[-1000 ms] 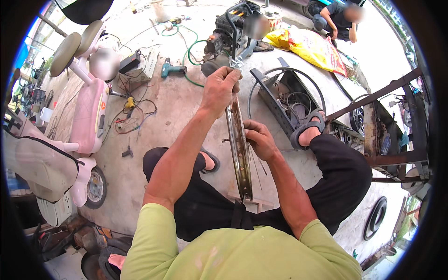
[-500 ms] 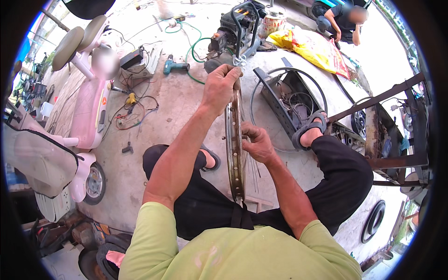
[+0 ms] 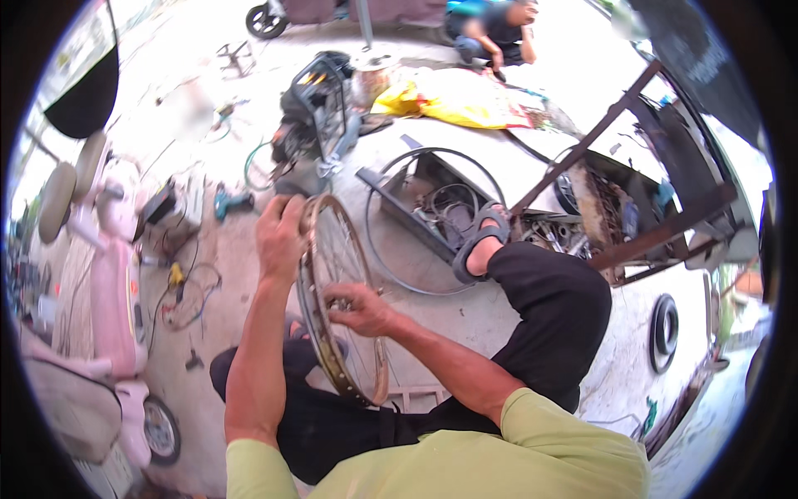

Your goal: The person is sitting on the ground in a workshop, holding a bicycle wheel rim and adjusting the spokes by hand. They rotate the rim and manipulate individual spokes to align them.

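A spoked wheel rim [image 3: 339, 373], worn and brassy with a row of holes, stands upright and tilted between my legs. My left hand [image 3: 281, 237] is closed around its upper edge. Inside the ring, my right hand [image 3: 359, 308] has its fingers closed around a small metal part at the centre that looks like the hub [image 3: 339, 304]. Thin spokes [image 3: 334, 241] show in the upper part of the ring. The fingers partly hide the metal part.
A black metal box [image 3: 428, 200] with cables and a large thin hoop [image 3: 371, 241] lie ahead, near my sandalled foot. A pink scooter [image 3: 116, 308] stands left, beside a teal drill [image 3: 233, 203]. A rusty frame [image 3: 632, 249] and a tyre [image 3: 663, 333] are right. Another person [image 3: 495, 37] squats far off.
The view has swung to the right. The wheel has turned from nearly edge-on to show its spoked inside, and my right hand is now at its centre. My left hand still grips the top.
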